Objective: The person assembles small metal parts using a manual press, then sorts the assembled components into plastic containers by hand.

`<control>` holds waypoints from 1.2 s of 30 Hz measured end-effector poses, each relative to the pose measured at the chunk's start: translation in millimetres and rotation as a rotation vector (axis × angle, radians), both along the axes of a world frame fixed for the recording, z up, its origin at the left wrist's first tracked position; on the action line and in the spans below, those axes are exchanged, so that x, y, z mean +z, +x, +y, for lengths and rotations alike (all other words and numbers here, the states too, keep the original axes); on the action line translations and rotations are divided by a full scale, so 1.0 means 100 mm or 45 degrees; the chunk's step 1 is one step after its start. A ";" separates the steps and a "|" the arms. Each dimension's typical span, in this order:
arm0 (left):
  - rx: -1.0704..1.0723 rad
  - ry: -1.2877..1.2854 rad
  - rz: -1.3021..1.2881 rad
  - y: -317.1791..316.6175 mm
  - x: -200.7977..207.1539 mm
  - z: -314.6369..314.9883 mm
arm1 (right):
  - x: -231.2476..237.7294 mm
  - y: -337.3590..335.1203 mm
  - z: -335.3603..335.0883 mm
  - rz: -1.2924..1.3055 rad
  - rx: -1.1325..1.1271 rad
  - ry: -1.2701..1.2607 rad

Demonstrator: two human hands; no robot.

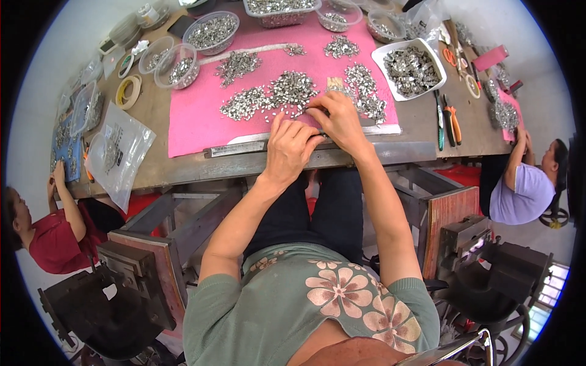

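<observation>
Both my hands are at the front edge of a pink mat [189, 131], just in front of a heap of small silver metal pieces [293, 88]. My left hand [290, 147] rests by a long flat metal bar [235, 149], its fingers bent and closed, thumb toward the right hand. Close beside it, my right hand [339, 119] has thumb and fingers pinched together at the heap's near edge. Whatever either hand grips is too small or hidden to make out. More silver pieces [366, 91] lie right of the heap, near a bundle of thin tan sticks [334, 83].
A white tray [394, 61] and clear tubs [229, 21] hold silver parts. Orange-handled pliers [452, 122] lie right; a tape roll [128, 91] and plastic bag [119, 149] lie left. One person [58, 235] works at left, another [522, 189] at right.
</observation>
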State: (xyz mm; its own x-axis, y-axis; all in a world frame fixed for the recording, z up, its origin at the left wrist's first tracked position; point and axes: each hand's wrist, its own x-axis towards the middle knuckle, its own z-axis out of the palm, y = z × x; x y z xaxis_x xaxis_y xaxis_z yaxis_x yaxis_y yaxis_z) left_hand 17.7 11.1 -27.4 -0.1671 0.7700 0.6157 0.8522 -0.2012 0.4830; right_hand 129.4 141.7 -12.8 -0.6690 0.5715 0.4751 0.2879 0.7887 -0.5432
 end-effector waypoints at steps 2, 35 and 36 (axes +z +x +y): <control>-0.014 0.070 -0.048 -0.03 0.01 -0.03 | -0.01 -0.06 0.05 -0.023 0.016 -0.003; 0.504 -0.197 0.227 -0.98 -0.02 -1.15 | 0.02 0.56 -0.37 0.080 -0.011 -0.025; 0.514 -0.166 0.246 -0.99 0.00 -1.15 | 0.04 0.55 -0.37 0.084 -0.009 -0.016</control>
